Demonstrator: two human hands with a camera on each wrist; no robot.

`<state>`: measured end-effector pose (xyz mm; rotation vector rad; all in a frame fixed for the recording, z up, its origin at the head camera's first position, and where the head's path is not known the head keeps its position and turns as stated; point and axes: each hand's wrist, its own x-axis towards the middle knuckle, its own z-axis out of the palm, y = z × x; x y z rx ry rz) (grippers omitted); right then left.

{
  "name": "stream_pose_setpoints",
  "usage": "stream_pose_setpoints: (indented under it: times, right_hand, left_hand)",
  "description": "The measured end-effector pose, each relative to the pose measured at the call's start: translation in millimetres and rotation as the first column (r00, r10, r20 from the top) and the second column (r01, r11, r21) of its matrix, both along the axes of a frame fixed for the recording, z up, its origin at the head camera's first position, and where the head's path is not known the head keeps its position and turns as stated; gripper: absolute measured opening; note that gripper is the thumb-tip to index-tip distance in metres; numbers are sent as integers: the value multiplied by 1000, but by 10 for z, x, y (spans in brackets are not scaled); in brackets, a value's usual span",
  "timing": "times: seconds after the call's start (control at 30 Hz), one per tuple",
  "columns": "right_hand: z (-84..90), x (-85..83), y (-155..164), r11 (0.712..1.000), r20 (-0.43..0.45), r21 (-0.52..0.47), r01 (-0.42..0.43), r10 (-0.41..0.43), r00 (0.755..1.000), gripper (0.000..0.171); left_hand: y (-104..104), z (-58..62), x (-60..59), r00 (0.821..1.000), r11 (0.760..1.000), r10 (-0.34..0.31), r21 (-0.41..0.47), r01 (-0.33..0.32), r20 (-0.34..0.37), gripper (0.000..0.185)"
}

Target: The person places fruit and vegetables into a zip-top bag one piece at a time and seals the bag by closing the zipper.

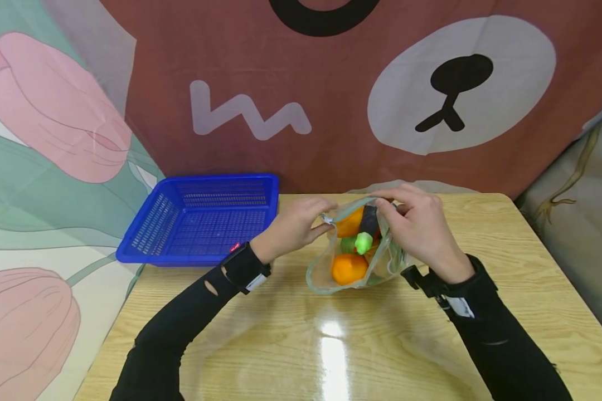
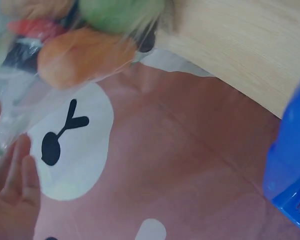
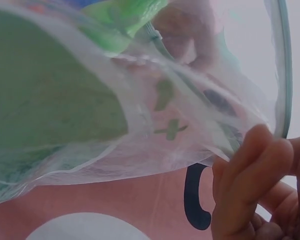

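A clear zip bag [image 1: 326,278] lies on the wooden table [image 1: 506,278], holding orange, green and dark toy fruits and vegetables [image 1: 349,268]. My left hand [image 1: 296,225] pinches the bag's top edge at its left end. My right hand [image 1: 416,223] grips the same edge at its right end, fingers curled over the rim. In the left wrist view the bag [image 2: 20,95] with an orange piece [image 2: 85,55] is blurred. In the right wrist view the bag's film [image 3: 155,145] fills the frame, with green contents [image 3: 50,110] behind it and my right fingers [image 3: 255,175] on the rim.
A blue perforated plastic basket [image 1: 205,220] stands at the table's back left, seen also as a blue edge [image 2: 290,165] in the left wrist view. A brown bear-print cloth [image 1: 331,83] hangs behind the table. Bare tabletop lies in front of the bag.
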<state>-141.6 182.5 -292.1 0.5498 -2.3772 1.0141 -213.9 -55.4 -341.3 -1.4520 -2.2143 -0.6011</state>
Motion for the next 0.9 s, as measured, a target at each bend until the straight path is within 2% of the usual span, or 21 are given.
stream_pose_setpoints:
  times: [0.13,0.23,0.33,0.43,0.53,0.6,0.67,0.73,0.8,0.83,0.9]
  right_hand:
    - [4,-14,25,1000,3,-7,2,-2,1000,17]
    - [19,-38,68,1000,0,-18,12,-12,1000,17]
    - [46,-92,126,999,-22,-27,21,-21,1000,18]
    - [79,-162,187,1000,-41,-18,22,-23,999,17]
    - [125,-215,248,1000,-20,1,26,-26,999,17]
    - [172,-244,285,999,14,3,33,-33,999,16]
    - [234,-273,322,999,51,0,42,-41,998,17]
    - [297,-309,362,999,98,9,52,-52,994,19]
    - [355,-345,414,998,160,28,51,-54,986,25]
    - [384,-354,446,998,196,44,46,-53,979,29]
    - [461,-332,512,996,275,86,27,-49,960,37]
  left_hand:
    - [29,-23,9,993,999,-24,37,29,-118,13]
    - [46,17,18,991,997,-33,61,41,-133,8]
    - [75,83,30,993,990,-62,117,73,-98,5]
    - [119,131,56,994,971,-105,210,111,-40,3]
    - [180,172,106,992,935,-127,336,112,23,2]
    - [229,215,147,987,895,-135,439,85,85,4]
    - [277,278,192,973,839,-148,543,28,179,4]
    - [321,362,240,946,784,-153,618,-60,287,2]
    - [352,449,288,894,735,-166,656,-168,415,3]
    - [360,483,310,869,720,-160,658,-222,468,5]
    - [367,531,348,830,700,-146,649,-298,539,7]
